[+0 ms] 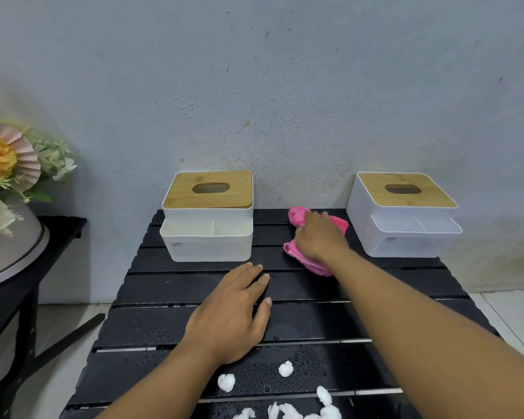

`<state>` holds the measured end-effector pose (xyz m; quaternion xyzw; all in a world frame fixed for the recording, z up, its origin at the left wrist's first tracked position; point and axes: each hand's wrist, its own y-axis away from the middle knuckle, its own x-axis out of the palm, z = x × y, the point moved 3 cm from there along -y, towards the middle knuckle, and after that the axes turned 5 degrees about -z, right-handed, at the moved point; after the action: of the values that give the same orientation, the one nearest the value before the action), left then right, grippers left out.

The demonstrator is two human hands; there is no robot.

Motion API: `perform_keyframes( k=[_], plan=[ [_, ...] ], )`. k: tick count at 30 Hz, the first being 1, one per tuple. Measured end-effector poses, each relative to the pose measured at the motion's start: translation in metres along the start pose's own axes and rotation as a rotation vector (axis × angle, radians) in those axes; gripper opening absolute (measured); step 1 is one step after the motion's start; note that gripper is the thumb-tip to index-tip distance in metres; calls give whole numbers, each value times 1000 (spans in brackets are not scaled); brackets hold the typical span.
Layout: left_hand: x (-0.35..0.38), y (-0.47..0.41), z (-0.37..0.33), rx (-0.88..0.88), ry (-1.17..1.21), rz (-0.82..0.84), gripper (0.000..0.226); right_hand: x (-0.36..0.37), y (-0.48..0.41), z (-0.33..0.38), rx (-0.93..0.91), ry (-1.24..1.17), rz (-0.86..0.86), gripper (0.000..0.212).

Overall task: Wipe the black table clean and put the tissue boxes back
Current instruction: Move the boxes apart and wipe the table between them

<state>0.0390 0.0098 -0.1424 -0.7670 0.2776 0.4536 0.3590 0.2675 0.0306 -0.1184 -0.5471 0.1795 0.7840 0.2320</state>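
- My right hand grips the bunched pink cloth and presses it on the black slatted tabletop.
- My left hand lies flat, fingers straight, on the tabletop nearer me than the cloth.
- One white tissue box stands left of the cloth, the other tissue box right of it.
- White tissue wads and water droplets lie well nearer me than the cloth.

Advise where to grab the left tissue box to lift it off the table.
Probably the white side walls of the left tissue box, below the wooden lid, coming from the front, where the left hand lies flat on the table. The lid may sit loose and the open-topped front tray looks thin, so neither is a safe hold. The right hand holds the cloth.
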Motion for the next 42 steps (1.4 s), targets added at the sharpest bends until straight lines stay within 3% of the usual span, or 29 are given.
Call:
perform_keyframes(
  k=[11,25,30,42],
  plan=[
    [1,-1,0,-4,-4,15,55,-7,-8,-10,-46,6,9,56],
    [6,-1,3,-31,0,37,70,5,70,-19,-60,9,-20,44],
    [5,0,2,-31,-4,51,70,12,92,-23,-64,19,-16,51],
    [2,0,1,4,-19,13,56,7,-12,19,-119,-33,75,52]
  ],
)
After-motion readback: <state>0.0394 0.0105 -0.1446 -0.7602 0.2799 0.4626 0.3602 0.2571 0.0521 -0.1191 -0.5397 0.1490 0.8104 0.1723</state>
